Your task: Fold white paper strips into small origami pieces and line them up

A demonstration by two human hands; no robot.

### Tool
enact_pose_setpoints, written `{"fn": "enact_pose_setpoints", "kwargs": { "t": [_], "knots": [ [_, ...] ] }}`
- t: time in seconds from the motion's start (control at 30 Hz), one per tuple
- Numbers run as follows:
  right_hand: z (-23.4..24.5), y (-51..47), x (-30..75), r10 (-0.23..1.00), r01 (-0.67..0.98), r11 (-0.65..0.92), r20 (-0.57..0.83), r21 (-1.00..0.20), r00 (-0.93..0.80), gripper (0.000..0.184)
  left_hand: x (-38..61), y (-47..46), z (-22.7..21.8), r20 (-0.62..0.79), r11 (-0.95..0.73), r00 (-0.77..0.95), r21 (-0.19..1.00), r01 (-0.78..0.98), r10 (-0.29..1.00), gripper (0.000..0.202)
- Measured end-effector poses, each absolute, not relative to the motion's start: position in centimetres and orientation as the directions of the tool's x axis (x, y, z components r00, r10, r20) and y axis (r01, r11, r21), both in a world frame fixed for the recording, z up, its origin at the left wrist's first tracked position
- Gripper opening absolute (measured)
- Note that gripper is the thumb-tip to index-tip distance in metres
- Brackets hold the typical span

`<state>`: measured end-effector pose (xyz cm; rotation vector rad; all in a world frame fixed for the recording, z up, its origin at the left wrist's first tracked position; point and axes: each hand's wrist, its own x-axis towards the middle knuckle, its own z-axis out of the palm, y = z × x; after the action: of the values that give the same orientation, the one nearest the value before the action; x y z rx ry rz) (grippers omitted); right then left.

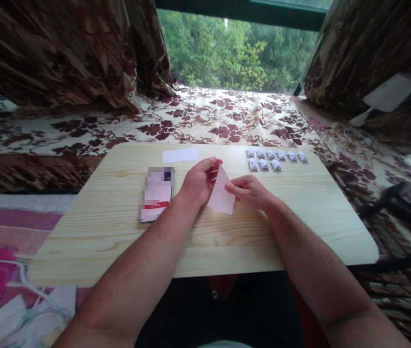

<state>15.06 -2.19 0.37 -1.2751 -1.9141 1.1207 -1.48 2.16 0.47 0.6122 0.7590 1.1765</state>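
Both hands hold one small white paper slip (221, 195) above the middle of a light wooden table (205, 241). My left hand (200, 181) pinches its upper left edge with fingers curled. My right hand (248, 190) pinches the right edge between thumb and fingers. The slip is tilted, its lower end near the tabletop.
Several small folded white paper pieces (276, 159) lie in two rows at the table's far right. A flat white slip (180, 155) lies at the far edge. A phone-like flat object (156, 194) rests left of my hands. Floral fabric and curtains surround the table; a white cable (35, 295) lies at lower left.
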Motion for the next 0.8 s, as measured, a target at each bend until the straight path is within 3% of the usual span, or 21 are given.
{"fn": "enact_pose_setpoints", "kwargs": {
  "t": [0.2,0.47,0.67,0.8],
  "knots": [
    [-0.3,-1.8,15.4,0.945,0.330,0.128,0.014,-0.935,-0.327,0.054,-1.4,1.5,0.9,-0.191,0.348,0.390,0.854,-0.386,0.901,0.030],
    [0.2,-1.6,15.5,0.982,0.180,0.076,0.042,-0.981,-0.185,0.052,-1.6,1.8,0.0,-0.115,0.195,0.321,0.954,-0.230,0.940,0.027],
    [0.3,-1.1,15.5,0.987,0.012,0.152,0.152,-0.988,0.042,0.024,-1.3,1.2,0.5,-0.046,0.082,0.331,0.992,-0.096,0.942,0.036],
    [0.1,-0.9,15.8,0.989,-0.035,0.148,0.147,-0.988,0.027,0.015,-1.1,0.9,0.9,-0.006,0.026,0.325,0.998,-0.056,0.946,0.046]
  ]
}}
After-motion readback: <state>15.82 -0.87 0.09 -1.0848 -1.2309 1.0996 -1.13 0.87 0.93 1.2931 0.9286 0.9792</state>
